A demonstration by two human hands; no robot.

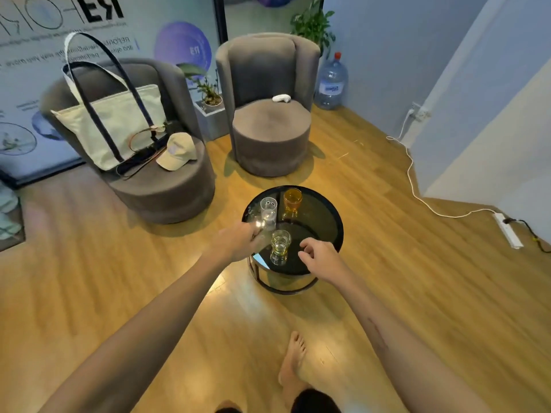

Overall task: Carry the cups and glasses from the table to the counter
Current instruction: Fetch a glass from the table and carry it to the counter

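Head view | 3 glasses (280,247) upright | left hand (235,241) – grip unclear | right hand (319,254) – loosely curled, empty

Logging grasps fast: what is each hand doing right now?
Left hand: closing on something at the round black glass table; grip cannot be told.
Right hand: open, fingers curled, holding nothing, beside the clear greenish glass.

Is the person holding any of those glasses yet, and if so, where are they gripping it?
The left hand seems closed on a small clear glass, though blur hides where it grips. The right hand holds nothing, hovering beside the greenish glass.
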